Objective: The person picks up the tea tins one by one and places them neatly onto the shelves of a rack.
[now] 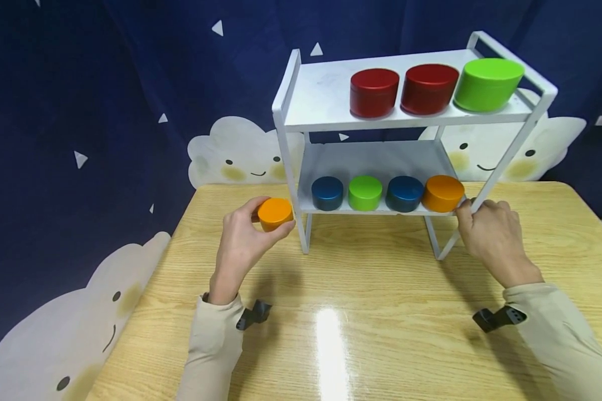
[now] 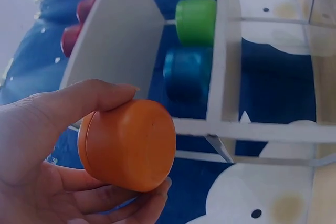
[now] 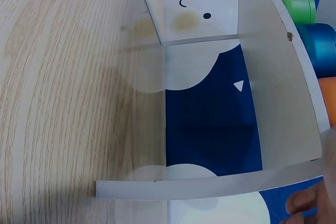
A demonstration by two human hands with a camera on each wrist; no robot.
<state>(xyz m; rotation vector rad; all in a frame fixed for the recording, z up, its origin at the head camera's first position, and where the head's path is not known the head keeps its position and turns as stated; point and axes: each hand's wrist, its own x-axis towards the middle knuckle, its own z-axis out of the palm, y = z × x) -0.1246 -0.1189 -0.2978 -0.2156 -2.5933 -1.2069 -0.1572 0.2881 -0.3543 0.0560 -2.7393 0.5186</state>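
Observation:
My left hand (image 1: 244,236) holds an orange round tin (image 1: 275,214) between thumb and fingers, just left of a white two-tier rack (image 1: 321,92). In the left wrist view the tin (image 2: 131,145) is tilted, with its flat end facing the rack. On the lower tier stand a blue tin (image 1: 327,194), a green tin (image 1: 365,194), another blue tin (image 1: 404,194) and an orange tin (image 1: 443,194), in a row. My right hand (image 1: 494,236) grips the rack's right front post by the lower tier; its fingers are partly hidden behind the post.
On the upper tier stand two red tins, a left one (image 1: 374,93) and a right one (image 1: 429,89), beside a green tin (image 1: 489,85) at the right end. The rack stands on a wooden table (image 1: 381,289). Behind it hangs a dark blue curtain (image 1: 130,83) with cloud shapes.

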